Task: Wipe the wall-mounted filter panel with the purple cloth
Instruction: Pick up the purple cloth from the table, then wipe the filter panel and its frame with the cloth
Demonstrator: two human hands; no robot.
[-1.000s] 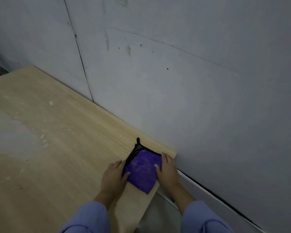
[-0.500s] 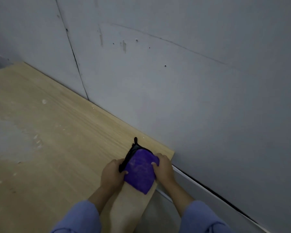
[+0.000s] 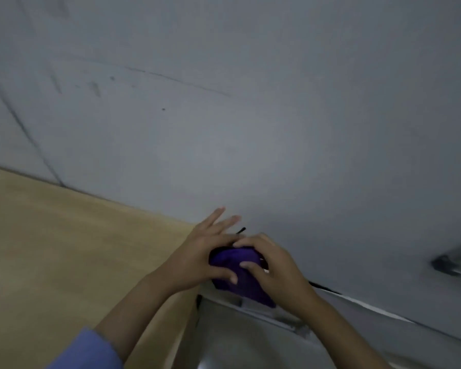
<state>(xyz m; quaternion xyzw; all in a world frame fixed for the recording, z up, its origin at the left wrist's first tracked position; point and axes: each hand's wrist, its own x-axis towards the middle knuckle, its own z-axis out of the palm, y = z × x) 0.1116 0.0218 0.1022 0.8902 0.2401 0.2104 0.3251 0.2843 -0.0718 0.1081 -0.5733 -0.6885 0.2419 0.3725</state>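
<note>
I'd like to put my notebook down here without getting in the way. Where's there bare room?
The wooden surface is bare from the grey wall to its near edge. Its right corner is crowded: the left hand and right hand grip the purple cloth there.

Purple cloth (image 3: 237, 272): we record a deep, even violet with no print; a thin black strand shows at its upper edge. Wall (image 3: 277, 129): we note a flat pale grey, crossed by faint darker grey lines and a few small dark specks and smudges toward the upper left. Wooden board (image 3: 77, 249): we list a light tan-yellow with soft, blurred grain streaks. Sleeve (image 3: 88, 352): plain light blue, on the left arm. Lower ledge (image 3: 250, 339): dull silver-grey with a pale sheen. At the right edge we see a blurred dark grey and whitish shape (image 3: 455, 262), its pattern unreadable.
</note>
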